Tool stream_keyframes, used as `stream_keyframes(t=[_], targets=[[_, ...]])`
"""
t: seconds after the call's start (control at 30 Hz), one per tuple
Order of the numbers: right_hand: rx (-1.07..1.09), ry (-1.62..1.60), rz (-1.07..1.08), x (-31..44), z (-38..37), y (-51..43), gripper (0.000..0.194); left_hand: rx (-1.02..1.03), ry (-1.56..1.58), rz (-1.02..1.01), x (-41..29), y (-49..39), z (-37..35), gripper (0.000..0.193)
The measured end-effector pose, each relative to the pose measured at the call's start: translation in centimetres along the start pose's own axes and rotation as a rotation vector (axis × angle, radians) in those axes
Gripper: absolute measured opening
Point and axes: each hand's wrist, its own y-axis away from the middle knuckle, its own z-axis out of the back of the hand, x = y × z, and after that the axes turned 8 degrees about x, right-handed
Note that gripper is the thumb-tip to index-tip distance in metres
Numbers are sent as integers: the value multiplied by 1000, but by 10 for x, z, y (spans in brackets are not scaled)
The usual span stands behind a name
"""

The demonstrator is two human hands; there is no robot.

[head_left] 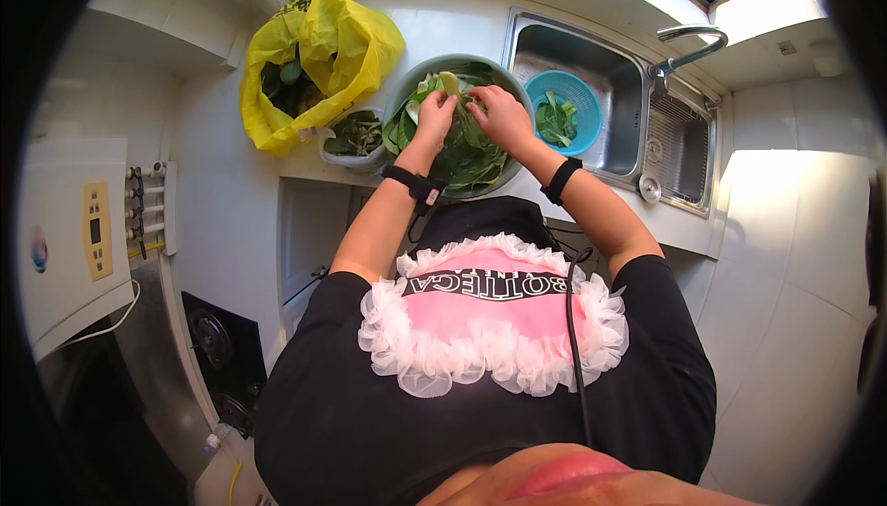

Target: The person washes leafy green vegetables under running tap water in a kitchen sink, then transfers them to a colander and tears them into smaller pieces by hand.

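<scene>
A large grey-green basin (410, 77) full of leafy greens (472, 163) stands on the counter before me. My left hand (435, 119) is over it, thumb and fingers closed on a leafy green's pale stalk (450, 83). Close by on the right, my right hand (500, 116) has its fingers bent at the same leaves; whether they pinch one is hard to see. Water seems to cover part of the greens. In the sink, a blue plastic colander (591, 100) holds several cut green pieces (556, 121).
Left of the basin are a yellow plastic bag (360, 41) with greens inside and a small whitish bag-lined container (355, 159) of leaf scraps. A steel sink (610, 69) with a curved faucet (693, 52) is at right. A black gas hob (222, 360) lies at lower left.
</scene>
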Motion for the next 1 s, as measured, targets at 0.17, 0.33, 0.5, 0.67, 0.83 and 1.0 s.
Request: stream_keyframes(t=[0.17, 0.33, 0.5, 0.67, 0.83, 1.0], targets=[[165, -509, -228, -21, -15, -11, 33, 22, -145, -309, 12, -10, -6, 21], [276, -420, -81, -34, -10, -12, 36, 23, -418, -280, 9, -7, -1, 24], [396, -204, -131, -31, 4, -17, 33, 77, -286, -206, 19, -5, 9, 19], [350, 95, -228, -29, -8, -8, 23, 92, -589, -200, 60, -29, 19, 23], [364, 412, -81, -22, -34, -1, 17, 99, -952, -238, 66, -26, 19, 28], [251, 397, -80, -17, -18, 0, 19, 34, -897, -179, 25, 2, 9, 26]])
